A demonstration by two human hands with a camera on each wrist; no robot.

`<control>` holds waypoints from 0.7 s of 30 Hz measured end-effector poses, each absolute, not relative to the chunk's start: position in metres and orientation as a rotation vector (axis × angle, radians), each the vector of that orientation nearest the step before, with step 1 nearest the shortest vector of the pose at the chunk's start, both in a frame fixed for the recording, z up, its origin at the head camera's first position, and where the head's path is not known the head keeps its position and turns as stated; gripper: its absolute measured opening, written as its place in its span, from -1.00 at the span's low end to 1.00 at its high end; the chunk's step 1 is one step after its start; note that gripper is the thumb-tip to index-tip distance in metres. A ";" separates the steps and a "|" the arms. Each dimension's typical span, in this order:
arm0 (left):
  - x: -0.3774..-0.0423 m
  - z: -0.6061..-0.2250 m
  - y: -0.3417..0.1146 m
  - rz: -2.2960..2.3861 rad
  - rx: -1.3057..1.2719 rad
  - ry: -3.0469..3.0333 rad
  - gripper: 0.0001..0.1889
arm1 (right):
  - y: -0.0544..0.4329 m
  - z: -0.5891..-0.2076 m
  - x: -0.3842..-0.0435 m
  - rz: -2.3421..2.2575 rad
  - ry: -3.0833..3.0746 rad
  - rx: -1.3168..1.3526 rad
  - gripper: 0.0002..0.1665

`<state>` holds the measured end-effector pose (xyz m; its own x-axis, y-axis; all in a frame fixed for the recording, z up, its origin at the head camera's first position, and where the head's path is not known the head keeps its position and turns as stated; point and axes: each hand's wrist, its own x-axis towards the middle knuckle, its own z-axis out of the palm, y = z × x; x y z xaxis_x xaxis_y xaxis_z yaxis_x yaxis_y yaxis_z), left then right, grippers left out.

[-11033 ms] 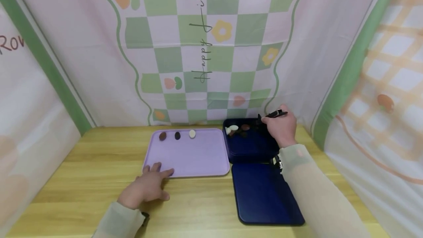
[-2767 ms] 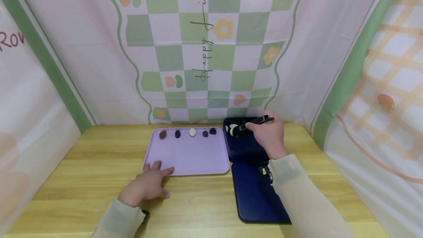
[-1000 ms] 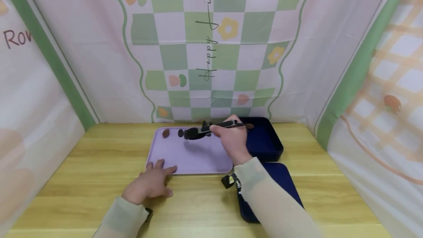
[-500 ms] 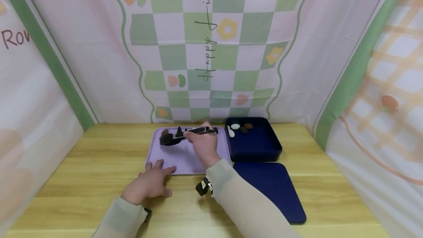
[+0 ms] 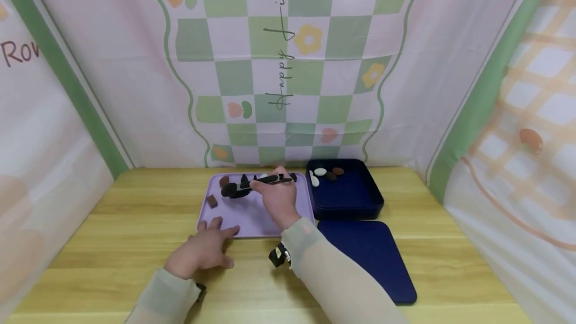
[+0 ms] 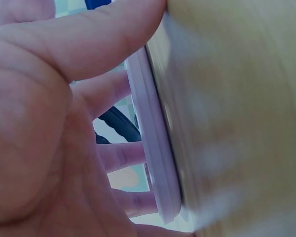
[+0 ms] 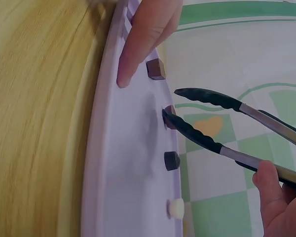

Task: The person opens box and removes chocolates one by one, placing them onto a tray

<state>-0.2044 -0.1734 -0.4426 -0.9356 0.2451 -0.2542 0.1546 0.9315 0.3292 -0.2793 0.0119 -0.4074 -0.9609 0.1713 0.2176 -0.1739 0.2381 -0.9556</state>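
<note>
My right hand (image 5: 280, 201) holds a pair of tongs (image 7: 232, 154) with black scalloped tips. In the right wrist view the tips stand apart with nothing between them, above the lilac tray (image 5: 265, 219). A square brown piece (image 5: 212, 201) lies near the tray's left edge. Behind the tongs are a round brown piece (image 5: 224, 181), a black piece (image 7: 172, 161) and a white piece (image 7: 175, 208) in a row; the tongs partly hide this row in the head view. My left hand (image 5: 200, 254) rests its extended fingers on the tray's front left rim.
Right of the tray stands a dark blue box (image 5: 348, 213) holding white pieces (image 5: 320, 172), a brown piece (image 5: 338, 171) and a dark piece (image 5: 331, 176). Its dark blue lid (image 5: 369, 259) lies in front of it. A patterned cloth (image 5: 288, 79) hangs behind the table.
The right hand has moved left with the tongs from the box to the tray. The square brown piece now lies on the tray, released from the tongs. The left hand stays put.
</note>
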 end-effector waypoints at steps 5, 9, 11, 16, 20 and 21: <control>-0.203 -0.443 -0.173 0.441 0.309 2.803 -0.16 | 0.029 -0.392 -0.278 1.787 -2.184 0.050 -0.55; -0.201 -0.443 -0.173 0.456 0.325 2.813 -0.14 | 0.059 -0.375 -0.281 1.779 -2.083 0.069 -0.56; -0.200 -0.443 -0.173 0.461 0.336 2.819 -0.14 | 0.081 -0.364 -0.284 1.737 -2.038 0.053 -0.56; -0.199 -0.440 -0.172 0.481 0.333 2.813 -0.14 | 0.140 -0.341 -0.289 1.608 -1.987 -0.001 -0.51; -0.199 -0.439 -0.172 0.484 0.332 2.809 -0.14 | 0.181 -0.336 -0.292 1.467 -2.072 -0.033 -0.47; -0.199 -0.440 -0.172 0.482 0.336 2.811 -0.14 | 0.188 -0.336 -0.293 1.427 -2.112 -0.047 -0.46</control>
<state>-0.1991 -0.1725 -0.4396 -0.9368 0.2697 -0.2228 0.1801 0.9178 0.3538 -0.2928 0.1885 -0.3364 -0.8288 0.3406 0.4439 -0.2848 0.4261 -0.8587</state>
